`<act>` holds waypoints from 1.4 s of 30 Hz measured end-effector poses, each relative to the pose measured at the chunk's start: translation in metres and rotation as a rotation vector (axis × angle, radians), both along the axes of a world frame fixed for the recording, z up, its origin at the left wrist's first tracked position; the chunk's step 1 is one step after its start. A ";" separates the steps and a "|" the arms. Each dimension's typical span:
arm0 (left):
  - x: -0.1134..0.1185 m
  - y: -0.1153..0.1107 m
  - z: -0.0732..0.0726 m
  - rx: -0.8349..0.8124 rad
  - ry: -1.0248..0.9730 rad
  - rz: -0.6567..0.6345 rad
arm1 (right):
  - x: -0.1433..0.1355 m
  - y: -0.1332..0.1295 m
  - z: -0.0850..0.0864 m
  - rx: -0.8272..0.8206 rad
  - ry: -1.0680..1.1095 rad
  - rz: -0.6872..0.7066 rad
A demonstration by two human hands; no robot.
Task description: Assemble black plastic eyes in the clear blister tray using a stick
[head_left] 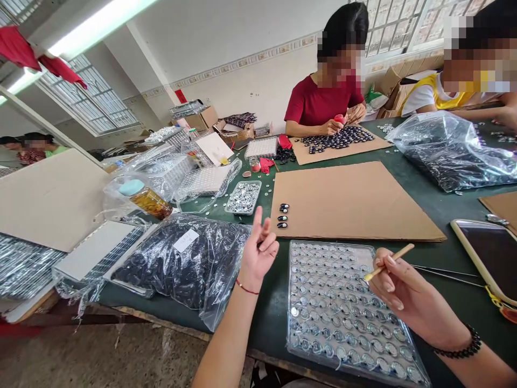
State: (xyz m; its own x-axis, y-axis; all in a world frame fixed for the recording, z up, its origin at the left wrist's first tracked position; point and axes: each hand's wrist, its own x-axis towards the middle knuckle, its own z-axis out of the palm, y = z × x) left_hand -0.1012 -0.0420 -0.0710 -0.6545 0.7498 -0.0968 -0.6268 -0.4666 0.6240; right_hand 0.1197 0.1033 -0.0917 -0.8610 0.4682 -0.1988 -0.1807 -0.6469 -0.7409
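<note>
My right hand (407, 302) holds a short wooden stick (398, 260) with a yellowish tip, pinched between thumb and fingers. It is above the right side of a clear plastic tray (289, 323) filled with rows of round, silvery pieces (343, 310). My left hand (260, 253) is raised with nothing in it, the index finger stretched and the others partly curled. Near it, several small black pieces with pale spots (283, 217) lie along the left edge of a cardboard sheet (355, 199). A plastic box of small silvery parts (244, 198) stands just beyond my left fingers.
Left of my arm lies a plastic bag of black pieces (161, 264). A bottle with a blue lid (149, 199) leans behind it. Thin metal tweezers (448, 274) and a phone (484, 253) are at right. Across the table, a person in red (323, 108) works over black pieces.
</note>
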 end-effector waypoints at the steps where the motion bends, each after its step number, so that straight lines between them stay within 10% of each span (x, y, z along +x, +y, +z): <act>1: 0.007 0.002 -0.003 -0.078 0.071 -0.048 | -0.001 0.000 -0.001 0.026 -0.014 0.006; 5: 0.040 0.014 -0.017 -0.432 0.549 -0.269 | -0.008 -0.001 -0.007 0.245 -0.111 -0.036; 11: 0.066 0.016 -0.019 -0.573 1.279 -0.233 | -0.011 -0.006 -0.013 0.938 -0.230 -0.141; 21: 0.068 0.017 -0.028 -0.641 1.625 -0.166 | -0.006 -0.012 -0.010 1.386 -0.228 -0.126; 31: 0.069 0.018 -0.026 -0.711 1.482 -0.226 | -0.005 -0.011 -0.013 1.552 -0.111 -0.069; 42: 0.055 0.019 -0.020 -0.604 0.705 -0.210 | -0.002 -0.007 -0.009 1.459 -0.193 -0.204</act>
State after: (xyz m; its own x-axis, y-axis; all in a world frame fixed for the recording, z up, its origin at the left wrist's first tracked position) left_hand -0.0458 -0.0231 -0.0910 -0.5676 0.8111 -0.1411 -0.0487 0.1379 0.9892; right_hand 0.1175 0.0959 -0.1003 -0.7731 0.4566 0.4403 -0.0003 0.6938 -0.7202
